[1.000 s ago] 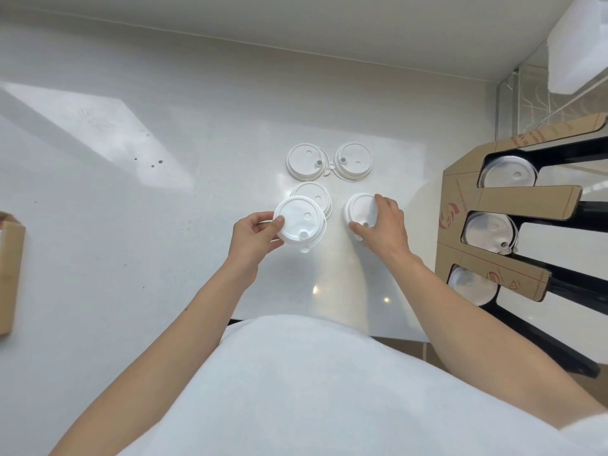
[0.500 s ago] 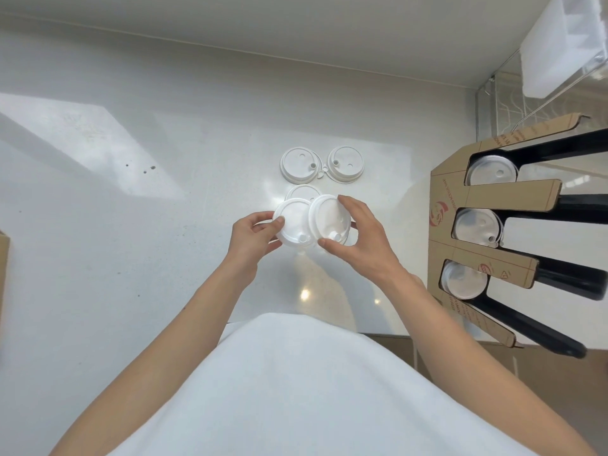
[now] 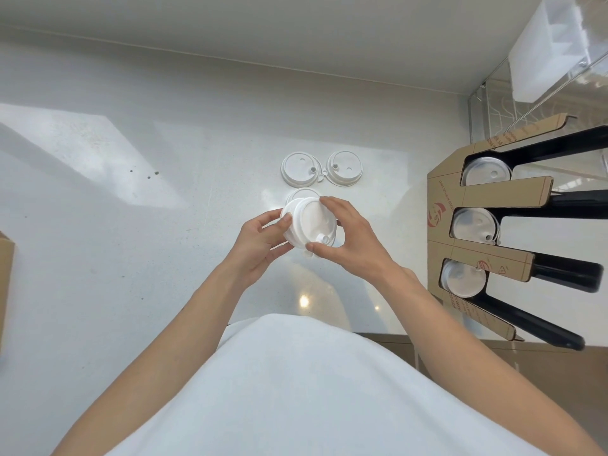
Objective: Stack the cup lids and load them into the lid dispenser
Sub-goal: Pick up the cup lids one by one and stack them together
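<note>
Lid stack (image 3: 311,225) between both hands' fingers (image 3: 332,204) (tilted)

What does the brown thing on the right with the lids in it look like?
The dispenser looks like brown cardboard, with red printing and a red logo on its face. It has three open slots, one above another, and each shows a white lid at its rounded end, with black channels running off to the right. It stands at the right edge of the counter. Neither hand touches it.
</note>
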### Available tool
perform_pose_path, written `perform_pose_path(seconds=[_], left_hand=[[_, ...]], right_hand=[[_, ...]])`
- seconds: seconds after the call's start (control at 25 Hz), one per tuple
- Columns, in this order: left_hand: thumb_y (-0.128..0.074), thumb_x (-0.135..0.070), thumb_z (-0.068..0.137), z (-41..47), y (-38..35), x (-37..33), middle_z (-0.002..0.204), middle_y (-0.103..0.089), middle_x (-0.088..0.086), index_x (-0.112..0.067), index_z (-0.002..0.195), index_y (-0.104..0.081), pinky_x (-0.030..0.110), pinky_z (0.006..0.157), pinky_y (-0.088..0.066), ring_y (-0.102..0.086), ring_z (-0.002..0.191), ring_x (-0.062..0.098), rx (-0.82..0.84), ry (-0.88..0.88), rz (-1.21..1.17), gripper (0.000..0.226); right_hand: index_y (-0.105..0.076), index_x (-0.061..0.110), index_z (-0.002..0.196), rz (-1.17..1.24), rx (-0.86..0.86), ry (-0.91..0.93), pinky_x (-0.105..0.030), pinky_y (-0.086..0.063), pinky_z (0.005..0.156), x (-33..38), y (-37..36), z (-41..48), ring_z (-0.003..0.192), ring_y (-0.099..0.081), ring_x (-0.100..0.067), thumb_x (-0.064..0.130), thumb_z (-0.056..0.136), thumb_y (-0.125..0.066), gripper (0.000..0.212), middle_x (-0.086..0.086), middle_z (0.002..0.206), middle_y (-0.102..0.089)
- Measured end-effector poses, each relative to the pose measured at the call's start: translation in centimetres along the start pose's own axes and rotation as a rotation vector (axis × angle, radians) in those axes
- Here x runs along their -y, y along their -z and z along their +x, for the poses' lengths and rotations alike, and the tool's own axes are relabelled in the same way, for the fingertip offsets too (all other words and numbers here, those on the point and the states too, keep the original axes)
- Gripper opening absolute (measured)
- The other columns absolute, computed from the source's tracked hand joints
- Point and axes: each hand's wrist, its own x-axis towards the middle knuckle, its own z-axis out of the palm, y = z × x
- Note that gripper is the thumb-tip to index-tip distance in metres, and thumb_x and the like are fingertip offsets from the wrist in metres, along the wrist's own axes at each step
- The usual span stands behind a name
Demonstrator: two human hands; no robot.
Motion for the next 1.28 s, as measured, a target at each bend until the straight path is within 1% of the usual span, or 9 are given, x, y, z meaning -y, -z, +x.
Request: perform_pose_path(seconds=[0.28, 0.44, 0.64, 0.72, 0.8, 0.88, 0.96, 1.04, 1.28], left_hand=[[-0.066, -0.02, 0.094, -0.6, -0.3, -0.2, 0.102, -0.076, 0.007, -0.006, 0.116, -0.065, 0.032, 0.084, -0.06, -0.075, 0.091, 0.023, 0.086, -0.013, -0.005, 0.026], [-0.073, -0.018, 0.084, -1.0, -0.5, -0.4, 0.101, -0.075, 0.009, -0.003, 0.119, -0.063, 0.031, 0.077, -0.061, -0.074, 0.089, 0.023, 0.103, -0.022, -0.036, 0.04], [-0.066, -0.01, 0.093, -1.0, -0.2, -0.2, 0.1, -0.075, 0.006, -0.007, 0.108, -0.069, 0.029, 0.078, -0.06, -0.073, 0.088, 0.02, 0.062, -0.048, -0.052, 0.015], [-0.065, -0.01, 0.094, -0.9, -0.1, -0.2, 0.099, -0.075, 0.004, -0.009, 0.106, -0.07, 0.028, 0.078, -0.06, -0.073, 0.087, 0.016, 0.044, -0.05, -0.063, 0.012], [-0.064, -0.009, 0.095, -0.9, -0.1, -0.2, 0.097, -0.074, 0.003, -0.009, 0.107, -0.069, 0.027, 0.077, -0.06, -0.072, 0.086, 0.016, 0.032, -0.044, -0.083, 0.013], [-0.062, -0.009, 0.096, -0.9, -0.2, -0.2, 0.096, -0.073, 0.003, -0.009, 0.109, -0.069, 0.026, 0.076, -0.061, -0.069, 0.088, 0.016, 0.025, -0.037, -0.101, 0.014], [-0.059, -0.009, 0.098, -0.8, -0.3, -0.2, 0.098, -0.071, 0.004, -0.009, 0.11, -0.069, 0.026, 0.076, -0.061, -0.067, 0.09, 0.017, 0.024, -0.035, -0.108, 0.016], [-0.058, -0.009, 0.099, -0.8, -0.3, -0.1, 0.099, -0.072, 0.004, -0.009, 0.112, -0.07, 0.026, 0.078, -0.061, -0.067, 0.091, 0.017, 0.022, -0.036, -0.11, 0.017], [-0.058, -0.009, 0.099, -0.8, -0.5, 0.0, 0.093, -0.076, 0.0, -0.017, 0.114, -0.069, 0.028, 0.071, -0.06, -0.072, 0.083, 0.014, -0.027, -0.065, -0.079, 0.02]], right_hand=[[-0.044, 0.018, 0.146, 0.037, 0.017, 0.005, -0.041, -0.044, 0.11, 0.1, -0.3, -0.2, 0.135, -0.044, -0.011, 0.036, 0.076, -0.082, 0.082, 0.005, 0.148, -0.046], [-0.044, 0.02, 0.145, 0.073, 0.025, 0.009, -0.034, -0.046, 0.105, 0.4, -0.5, -0.5, 0.129, -0.049, -0.008, 0.034, 0.076, -0.084, 0.081, 0.009, 0.146, -0.047], [-0.047, 0.024, 0.144, 0.237, -0.007, -0.074, -0.023, -0.048, 0.1, 0.4, -0.2, -0.7, 0.127, -0.051, -0.004, 0.029, 0.082, -0.08, 0.07, 0.011, 0.142, -0.049], [-0.05, 0.021, 0.142, 0.35, -0.057, -0.164, -0.025, -0.05, 0.097, 0.4, 0.0, -0.5, 0.123, -0.055, -0.004, 0.026, 0.092, -0.07, 0.054, 0.008, 0.139, -0.053], [-0.054, 0.018, 0.139, 0.433, -0.099, -0.239, -0.033, -0.051, 0.099, 0.0, 0.2, -0.3, 0.118, -0.06, -0.011, 0.024, 0.098, -0.061, 0.042, 0.001, 0.133, -0.059], [-0.06, 0.014, 0.133, 0.522, -0.105, -0.282, -0.04, -0.054, 0.099, -0.2, 0.4, -0.2, 0.11, -0.066, -0.019, 0.02, 0.099, -0.059, 0.034, -0.008, 0.124, -0.066], [-0.065, 0.012, 0.125, 0.582, -0.115, -0.304, -0.04, -0.057, 0.095, 0.0, 0.5, -0.2, 0.097, -0.068, -0.016, 0.016, 0.098, -0.061, 0.027, -0.01, 0.115, -0.07], [-0.068, 0.014, 0.116, 0.609, -0.141, -0.309, -0.038, -0.058, 0.092, 0.2, 0.6, -0.2, 0.087, -0.068, -0.009, 0.014, 0.096, -0.063, 0.021, -0.003, 0.105, -0.071], [-0.069, 0.01, 0.116, 0.62, -0.187, -0.311, -0.037, -0.059, 0.089, 0.2, 0.6, -0.2, 0.084, -0.069, -0.009, 0.01, 0.091, -0.069, 0.025, 0.0, 0.099, -0.07]])
